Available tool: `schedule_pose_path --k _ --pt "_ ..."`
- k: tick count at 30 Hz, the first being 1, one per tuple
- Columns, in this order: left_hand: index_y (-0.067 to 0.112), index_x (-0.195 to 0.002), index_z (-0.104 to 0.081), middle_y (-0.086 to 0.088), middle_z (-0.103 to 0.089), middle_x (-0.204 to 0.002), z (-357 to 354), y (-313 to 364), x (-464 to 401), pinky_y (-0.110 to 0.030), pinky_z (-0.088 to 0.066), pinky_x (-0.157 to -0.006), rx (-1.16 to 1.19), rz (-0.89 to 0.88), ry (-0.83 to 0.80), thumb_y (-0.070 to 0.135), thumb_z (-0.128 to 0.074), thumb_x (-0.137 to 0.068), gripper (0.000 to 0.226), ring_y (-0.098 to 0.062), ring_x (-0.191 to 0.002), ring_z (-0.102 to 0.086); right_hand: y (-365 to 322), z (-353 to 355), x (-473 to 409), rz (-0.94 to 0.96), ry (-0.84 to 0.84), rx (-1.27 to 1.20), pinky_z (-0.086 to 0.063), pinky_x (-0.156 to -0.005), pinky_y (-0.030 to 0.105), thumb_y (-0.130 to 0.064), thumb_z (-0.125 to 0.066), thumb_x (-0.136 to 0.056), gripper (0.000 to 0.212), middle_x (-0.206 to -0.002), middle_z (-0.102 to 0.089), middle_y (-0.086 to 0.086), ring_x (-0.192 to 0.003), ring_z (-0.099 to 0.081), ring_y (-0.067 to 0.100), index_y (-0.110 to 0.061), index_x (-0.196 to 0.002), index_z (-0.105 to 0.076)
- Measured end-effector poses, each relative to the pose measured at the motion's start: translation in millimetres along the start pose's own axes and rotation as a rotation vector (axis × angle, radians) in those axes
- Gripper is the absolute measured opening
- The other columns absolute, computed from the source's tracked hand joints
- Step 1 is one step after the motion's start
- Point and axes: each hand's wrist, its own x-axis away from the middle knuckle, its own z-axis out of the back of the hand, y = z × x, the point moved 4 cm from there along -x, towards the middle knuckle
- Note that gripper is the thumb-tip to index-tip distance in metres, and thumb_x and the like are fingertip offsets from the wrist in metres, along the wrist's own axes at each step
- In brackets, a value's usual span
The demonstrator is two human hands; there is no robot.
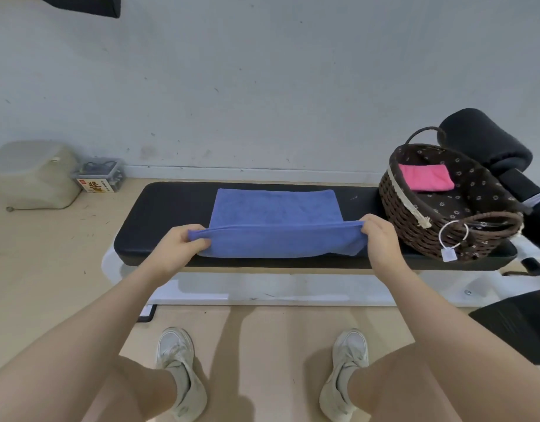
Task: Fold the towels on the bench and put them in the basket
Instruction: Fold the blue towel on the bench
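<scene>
A blue towel [274, 213] lies across the middle of the black padded bench [171, 208]. Its near edge is lifted off the pad. My left hand [178, 248] pinches the towel's near left corner, and my right hand [380, 236] pinches the near right corner, so the edge stretches taut between them. At the bench's right end stands a dark wicker basket [396, 205] with a flowered lining. A folded pink towel [425, 177] lies inside it near the back.
Behind the basket rises the bench's black roller pad [488, 141]. On the floor at the left sit a pale plastic container [34, 175] and a small clear box [101, 176]. A white wall runs close behind the bench. My legs and shoes [177, 360] stand just before it.
</scene>
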Motion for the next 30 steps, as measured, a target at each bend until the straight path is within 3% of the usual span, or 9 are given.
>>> schedule_pose_path --k 4,9,13,15,18,20,23,28,30 --pt "0.028 -0.100 -0.062 0.005 -0.067 -0.103 -2.1 -2.2 -21.0 -0.026 -0.050 -0.082 0.178 0.041 0.070 0.022 -0.047 -0.097 0.017 -0.012 -0.096 -0.062 15.4 -4.3 -23.1 -0.114 0.034 -0.014 -0.031 -0.059 0.030 -0.008 -0.039 -0.090 0.019 -0.073 -0.047 0.006 -0.068 -0.043 0.017 -0.007 -0.074 -0.050" --pt "0.032 -0.094 -0.062 0.009 -0.067 -0.099 1.5 3.8 -61.9 -0.028 -0.050 -0.079 0.208 0.024 0.181 0.023 -0.046 -0.098 0.019 -0.009 -0.093 -0.063 18.7 -19.8 -60.7 -0.089 0.037 0.039 -0.043 -0.070 0.035 -0.018 -0.041 -0.096 0.018 -0.084 -0.057 0.001 -0.079 -0.054 0.017 -0.019 -0.084 -0.053" --pt "0.028 -0.094 -0.066 0.005 -0.070 -0.096 2.8 0.2 -101.5 -0.032 -0.052 -0.081 0.233 0.058 0.193 0.021 -0.050 -0.096 0.018 -0.014 -0.090 -0.066 16.3 -30.3 -97.3 -0.053 0.079 0.125 -0.038 -0.062 0.028 -0.017 -0.038 -0.096 0.022 -0.074 -0.052 -0.003 -0.069 -0.046 0.013 -0.023 -0.078 -0.048" --pt "0.023 -0.094 -0.066 0.002 -0.070 -0.094 0.0 -3.6 -120.3 -0.030 -0.052 -0.076 0.207 0.097 0.185 0.020 -0.050 -0.096 0.016 -0.014 -0.085 -0.066 19.1 -37.1 -112.5 -0.073 0.066 0.193 -0.029 -0.053 0.026 -0.015 -0.036 -0.097 0.022 -0.070 -0.044 -0.002 -0.062 -0.037 0.011 -0.015 -0.078 -0.045" --pt "0.006 -0.095 -0.065 -0.008 -0.068 -0.089 -3.7 -14.1 -142.2 -0.030 -0.046 -0.067 0.099 0.183 0.177 0.024 -0.050 -0.096 0.024 -0.019 -0.077 -0.060 29.1 -46.9 -129.4 -0.139 0.033 0.274 -0.029 -0.053 0.027 -0.015 -0.036 -0.097 0.018 -0.077 -0.047 0.001 -0.063 -0.039 0.011 -0.007 -0.090 -0.050" --pt "0.000 -0.083 -0.061 -0.013 -0.059 -0.077 -3.4 -22.2 -153.1 -0.032 -0.037 -0.061 0.009 0.216 0.225 0.028 -0.050 -0.094 0.032 -0.022 -0.070 -0.051 36.4 -51.2 -137.2 -0.176 0.020 0.325 -0.030 -0.053 0.028 -0.016 -0.038 -0.096 0.018 -0.077 -0.049 0.002 -0.062 -0.040 0.012 -0.006 -0.091 -0.052" --pt "0.008 -0.067 -0.045 -0.008 -0.046 -0.064 -6.3 -25.0 -163.1 -0.028 -0.028 -0.055 -0.160 0.225 0.278 0.027 -0.046 -0.094 0.034 -0.018 -0.061 -0.040 42.7 -52.7 -145.5 -0.223 0.014 0.394 -0.032 -0.053 0.029 -0.019 -0.037 -0.096 0.019 -0.077 -0.052 0.002 -0.061 -0.042 0.013 -0.010 -0.091 -0.052" --pt "-0.005 -0.087 -0.053 -0.012 -0.054 -0.078 -8.0 -26.6 -167.7 -0.027 -0.031 -0.055 -0.231 0.195 0.339 0.026 -0.038 -0.098 0.036 -0.016 -0.066 -0.043 36.5 -60.4 -156.9 -0.201 -0.114 0.593 -0.041 -0.066 0.036 -0.026 -0.027 -0.101 0.017 -0.083 -0.052 0.004 -0.071 -0.050 0.020 -0.016 -0.099 -0.041" --pt "-0.002 -0.084 -0.051 -0.008 -0.049 -0.073 -6.3 -29.6 -169.1 -0.026 -0.030 -0.054 -0.213 0.206 0.364 0.026 -0.036 -0.099 0.035 -0.014 -0.063 -0.040 35.5 -63.3 -159.3 -0.183 -0.126 0.671 -0.037 -0.059 0.034 -0.026 -0.024 -0.102 0.018 -0.080 -0.052 0.006 -0.067 -0.048 0.021 -0.015 -0.103 -0.039"
